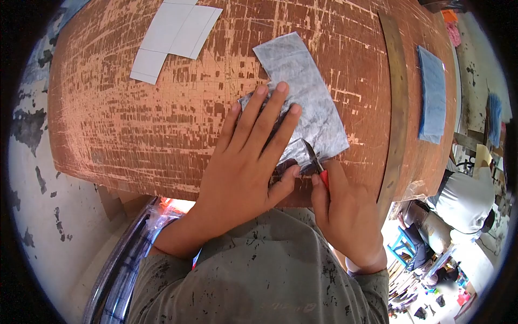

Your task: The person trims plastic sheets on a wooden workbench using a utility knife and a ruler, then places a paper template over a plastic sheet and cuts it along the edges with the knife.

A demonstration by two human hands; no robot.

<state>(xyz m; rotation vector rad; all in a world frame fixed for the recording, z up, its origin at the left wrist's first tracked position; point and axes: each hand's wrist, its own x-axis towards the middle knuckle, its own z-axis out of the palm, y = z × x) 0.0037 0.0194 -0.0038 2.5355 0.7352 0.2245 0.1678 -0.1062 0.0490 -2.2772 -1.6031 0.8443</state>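
Note:
My left hand (248, 143) lies flat with its fingers spread, pressing on a silvery grey sheet (310, 81) of wrinkled, fabric-like material. Part of the sheet is hidden under that palm. In my right hand (350, 208) is a red-handled utility knife (314, 156), its blade pointing away from me. The blade's tip rests at the sheet's near part, just right of my left thumb. Beneath everything is a scratched reddish-brown wooden board (124, 119). A white paper piece (175, 35) with ruled lines lies at the far left of the board.
A long flat metal strip (397, 97) runs along the board's right side. Beyond it lies a stack of blue sheets (431, 97). Clear plastic rolls (116, 275) stand at lower left. Another person (467, 200) and a blue stool (400, 245) are at the right.

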